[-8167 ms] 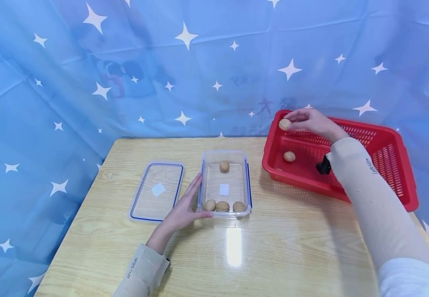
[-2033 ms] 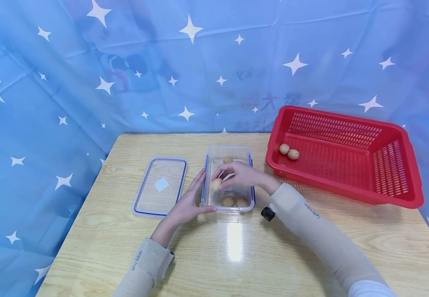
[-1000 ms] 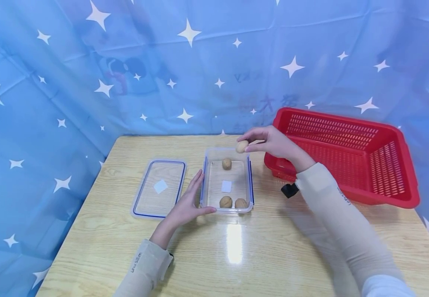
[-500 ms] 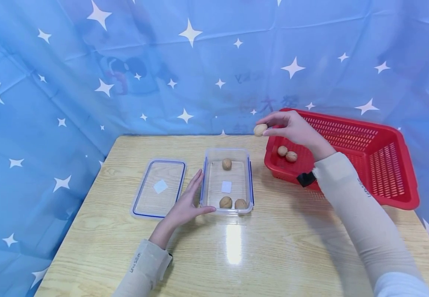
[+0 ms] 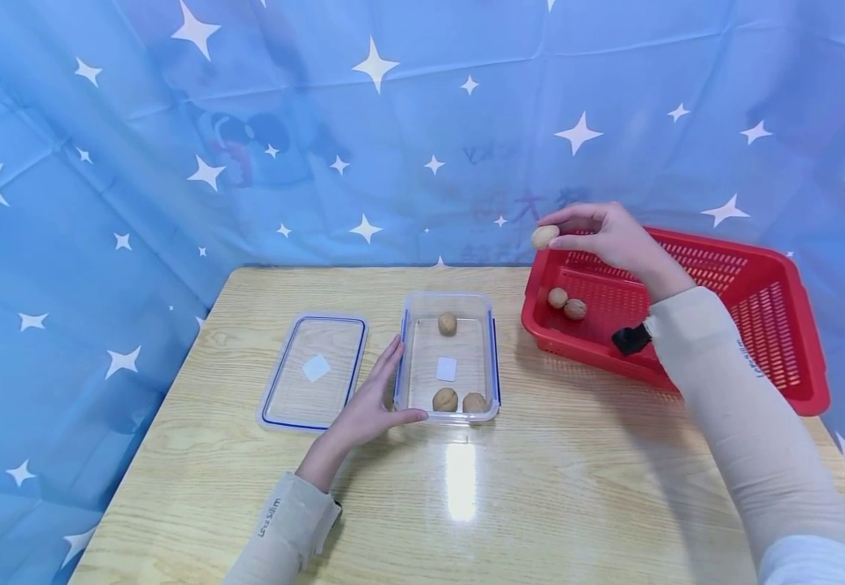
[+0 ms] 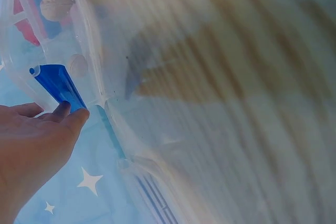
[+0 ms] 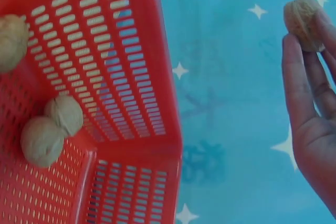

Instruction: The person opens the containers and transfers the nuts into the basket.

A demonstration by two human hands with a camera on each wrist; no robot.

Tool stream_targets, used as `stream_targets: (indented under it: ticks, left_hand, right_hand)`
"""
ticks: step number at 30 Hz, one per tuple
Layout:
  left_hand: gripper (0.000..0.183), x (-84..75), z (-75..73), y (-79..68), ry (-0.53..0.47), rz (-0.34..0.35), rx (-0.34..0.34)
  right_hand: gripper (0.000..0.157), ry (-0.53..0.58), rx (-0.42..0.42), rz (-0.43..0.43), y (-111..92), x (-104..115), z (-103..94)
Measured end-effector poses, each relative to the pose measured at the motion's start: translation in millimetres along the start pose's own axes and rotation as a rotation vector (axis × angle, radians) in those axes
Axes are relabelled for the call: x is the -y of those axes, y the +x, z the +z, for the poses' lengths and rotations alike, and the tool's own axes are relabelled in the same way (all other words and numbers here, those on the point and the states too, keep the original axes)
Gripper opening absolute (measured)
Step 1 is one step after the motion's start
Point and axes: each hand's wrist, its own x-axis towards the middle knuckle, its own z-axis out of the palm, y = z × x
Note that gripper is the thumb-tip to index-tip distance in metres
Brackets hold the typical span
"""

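My right hand (image 5: 608, 236) pinches a walnut (image 5: 544, 237) between thumb and fingertips, raised above the back left corner of the red basket (image 5: 700, 390). In the right wrist view this walnut (image 7: 303, 23) is clear of the basket rim. Two walnuts (image 5: 574, 309) lie touching on the basket floor; another walnut (image 7: 9, 43) shows at that wrist view's left edge. My left hand (image 5: 366, 413) rests with extended fingers along the left side of a clear plastic box (image 5: 422, 341), thumb at its front corner. Inside are a walnut (image 5: 448, 324) at the back and two at the front.
The box's clear lid (image 5: 311, 398) with a blue seal lies on the wooden table (image 5: 539, 504), left of the box. A blue curtain (image 5: 283, 203) with white stars hangs along the back and left. The basket stands at the table's back right.
Two seconds ago my right hand held the walnut inside the box; it has since carried it up and rightward to above the basket's corner. My left hand has stayed at the box.
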Motion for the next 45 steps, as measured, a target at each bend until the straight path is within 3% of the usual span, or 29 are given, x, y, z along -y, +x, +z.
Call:
stream_targets:
  ticks: [24,34,45]
  left_hand:
    - [0.113,-3.5,-0.4,-0.8,0.03,-0.017,-0.005]
    - [0.113,-4.9,-1.6,0.2,0.025,-0.022,-0.002]
    - [0.113,-2.6,-1.1,1.4,0.026,-0.022,-0.011]
  right_hand:
    - [0.056,0.012,-0.085,0.151,9.1,-56.7,-35.0]
    - [0.06,-0.066,-0.097,0.191,11.0,-88.2,-37.4]
    - [0.061,-0.09,-0.045,0.206,14.3,-113.5,-34.8]
